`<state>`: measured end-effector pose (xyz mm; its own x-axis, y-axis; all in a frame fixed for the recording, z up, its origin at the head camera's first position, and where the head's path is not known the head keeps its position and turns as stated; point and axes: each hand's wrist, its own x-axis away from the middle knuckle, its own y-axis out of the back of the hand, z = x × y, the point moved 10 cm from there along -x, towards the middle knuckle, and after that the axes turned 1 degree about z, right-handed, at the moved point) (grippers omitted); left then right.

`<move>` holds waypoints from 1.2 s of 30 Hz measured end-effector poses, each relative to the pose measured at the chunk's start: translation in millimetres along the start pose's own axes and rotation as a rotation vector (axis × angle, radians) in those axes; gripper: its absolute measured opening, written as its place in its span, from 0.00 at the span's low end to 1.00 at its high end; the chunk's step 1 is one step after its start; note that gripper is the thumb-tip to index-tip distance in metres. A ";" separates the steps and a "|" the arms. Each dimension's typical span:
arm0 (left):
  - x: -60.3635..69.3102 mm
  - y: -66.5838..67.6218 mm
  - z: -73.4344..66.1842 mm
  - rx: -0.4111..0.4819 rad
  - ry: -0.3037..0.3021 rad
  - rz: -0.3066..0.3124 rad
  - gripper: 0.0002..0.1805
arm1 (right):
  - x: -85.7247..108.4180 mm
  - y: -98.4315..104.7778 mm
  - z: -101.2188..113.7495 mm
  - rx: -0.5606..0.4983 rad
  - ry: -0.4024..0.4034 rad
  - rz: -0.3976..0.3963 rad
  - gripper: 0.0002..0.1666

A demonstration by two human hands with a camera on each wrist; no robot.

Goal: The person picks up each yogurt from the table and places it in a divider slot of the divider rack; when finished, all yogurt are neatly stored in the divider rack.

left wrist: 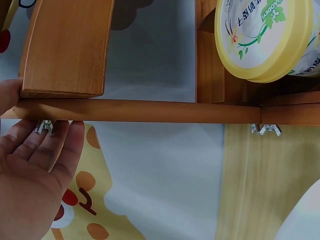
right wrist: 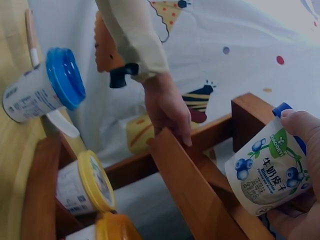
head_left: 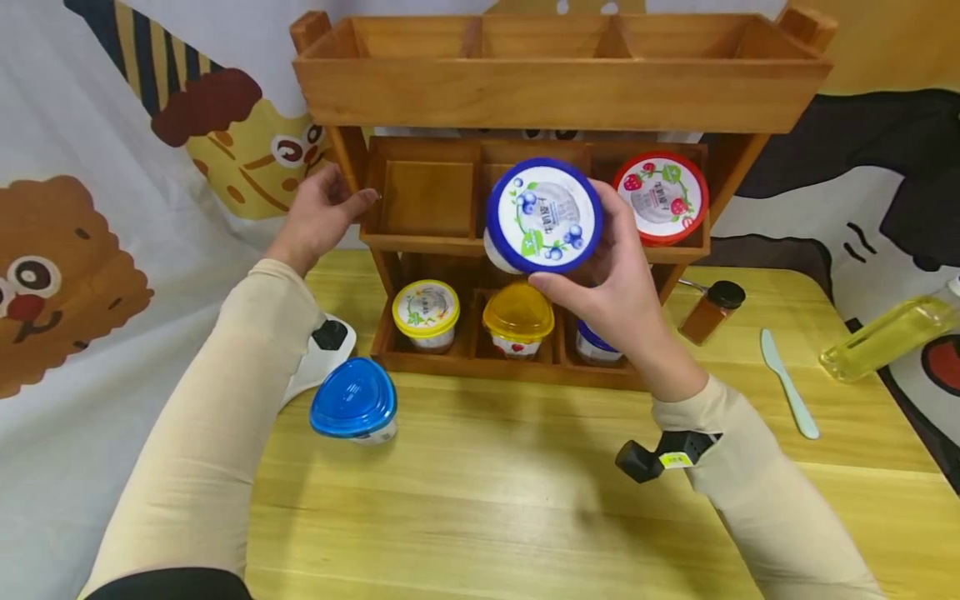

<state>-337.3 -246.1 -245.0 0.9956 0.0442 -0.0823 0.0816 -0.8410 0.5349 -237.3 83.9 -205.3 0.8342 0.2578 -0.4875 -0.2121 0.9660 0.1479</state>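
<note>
My right hand [head_left: 618, 287] grips a white tub with a dark blue lid and blueberry print [head_left: 545, 215], held in front of the middle tier of a wooden shelf rack [head_left: 555, 96]. The right wrist view shows the blueberry tub [right wrist: 267, 172] tilted, with the thumb at its lid rim. My left hand [head_left: 318, 212] holds the rack's left side at the middle tier; in the left wrist view, thumb and fingers lie on opposite sides of the wooden upright [left wrist: 150, 110]. A red-lidded tub [head_left: 662, 198] sits in that tier's right compartment.
On the bottom tier stand a yellow-lidded tub [head_left: 426, 312], an orange-lidded tub [head_left: 519, 317] and a blue-lidded tub [head_left: 598, 343]. Left on the table are a light-blue-lidded tub [head_left: 354, 402] and a white utensil [head_left: 318, 362]. Right are a spice jar [head_left: 708, 315], a knife [head_left: 789, 385] and an oil bottle [head_left: 888, 333].
</note>
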 end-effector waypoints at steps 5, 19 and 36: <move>0.5 -0.8 -0.3 0.004 0.007 0.003 0.13 | -9.1 11.0 -4.0 0.010 -0.004 -0.050 0.53; 1.2 -1.1 -0.1 -0.002 0.012 0.005 0.14 | -32.2 12.6 -21.0 0.078 -0.031 -0.074 0.57; -0.3 -3.1 0.8 0.019 0.031 0.014 0.21 | -45.1 1.7 -35.9 0.393 -0.096 -0.037 0.60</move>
<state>-337.9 -243.9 -247.3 0.9976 0.0483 -0.0488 0.0667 -0.8519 0.5195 -293.5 74.6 -213.9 0.8853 0.2021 -0.4189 0.0144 0.8884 0.4589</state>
